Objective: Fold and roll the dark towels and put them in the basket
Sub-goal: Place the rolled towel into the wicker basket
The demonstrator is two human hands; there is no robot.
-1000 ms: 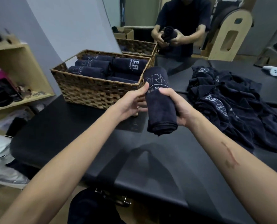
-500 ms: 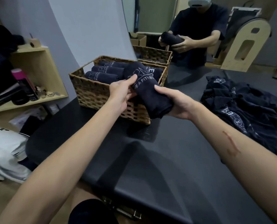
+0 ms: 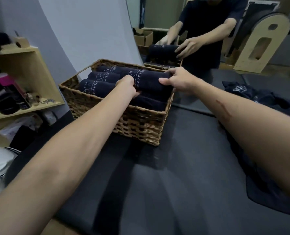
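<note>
With my left hand (image 3: 126,86) and right hand (image 3: 178,80) curled around the rolled towel (image 3: 151,80) over the basket (image 3: 141,122), letting go unevenly could loosen the roll.

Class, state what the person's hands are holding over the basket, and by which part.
A rolled dark towel: left hand grips its left end, right hand its right end.

Both bare forearms extend forward, converging ahead. Left hand (image 3: 127,87): fingers curled under and out of sight, knuckles up. Right hand (image 3: 178,80): thumb pointing left, fingers curled over the far side. A reddish mark runs along the right forearm.
</note>
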